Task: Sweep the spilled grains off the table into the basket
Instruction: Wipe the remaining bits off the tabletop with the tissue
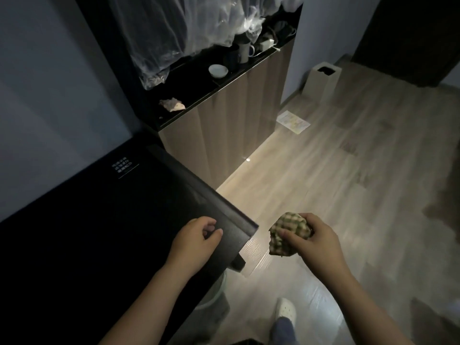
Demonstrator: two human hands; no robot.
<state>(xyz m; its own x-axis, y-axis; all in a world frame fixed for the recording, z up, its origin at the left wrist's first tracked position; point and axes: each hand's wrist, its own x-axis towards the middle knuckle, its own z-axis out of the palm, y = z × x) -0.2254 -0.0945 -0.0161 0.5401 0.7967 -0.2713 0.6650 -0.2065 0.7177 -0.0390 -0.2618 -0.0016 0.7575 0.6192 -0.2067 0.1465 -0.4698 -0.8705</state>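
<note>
Along frame left, the dark counter (99, 220), near corner pointing right. Under that corner, likely the basket (211, 295), only a pale round edge showing. On the counter by the corner, the left hand (196, 242), fingers loosely curled, empty. Off the edge, over the floor (323, 170), the right hand (313, 241) grips a bunched checked cloth (288, 235). No grains discernible on the dark top; the counter lies left of the cloth.

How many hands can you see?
2. The left hand is over the corner of the dark table; the right hand grips a checked cloth beside it, above the floor.
</note>
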